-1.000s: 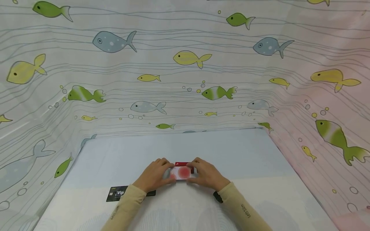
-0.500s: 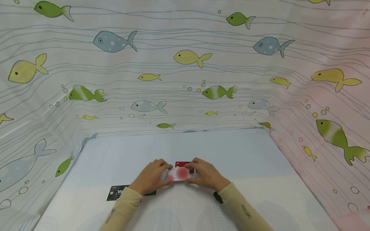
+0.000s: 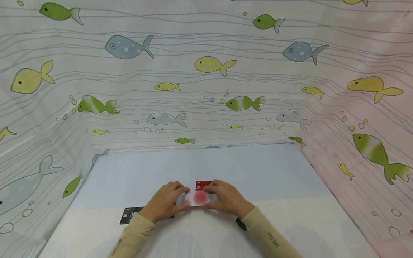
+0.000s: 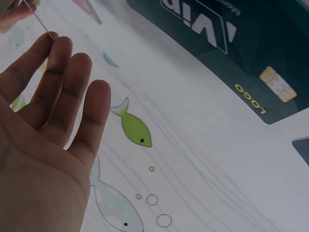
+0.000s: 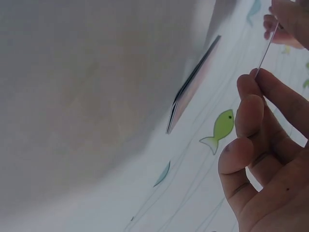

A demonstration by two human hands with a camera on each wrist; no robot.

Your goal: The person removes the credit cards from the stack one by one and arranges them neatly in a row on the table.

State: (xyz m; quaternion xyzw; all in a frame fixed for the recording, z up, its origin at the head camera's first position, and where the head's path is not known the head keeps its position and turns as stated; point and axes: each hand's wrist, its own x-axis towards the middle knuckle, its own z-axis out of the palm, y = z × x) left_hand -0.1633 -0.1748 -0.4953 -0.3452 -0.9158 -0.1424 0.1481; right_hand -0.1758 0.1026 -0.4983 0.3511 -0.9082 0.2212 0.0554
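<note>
White card (image 3: 197,198) sits nearer the person and slightly further left than half a second ago, exposing more of the red card (image 3: 202,184) behind it.

Head view: the left hand (image 3: 162,202) and right hand (image 3: 229,197) pinch the white card at opposite ends, between the two palms. Two-ended support probably steadies the thin sheet and leaves its printed middle uncovered. A black card (image 3: 129,214) lies on the table (image 3: 258,172), partly covered by the left sleeve (image 3: 132,231).

Left wrist view: the white card's thin edge meets the foremost fingertips; the remaining fingers extend loosely, apparently unloaded. The thumb cannot be made out.

Right wrist view: thumb and fingertips grip the edge; the lower fingers curl inward, likely avoiding the card.
</note>
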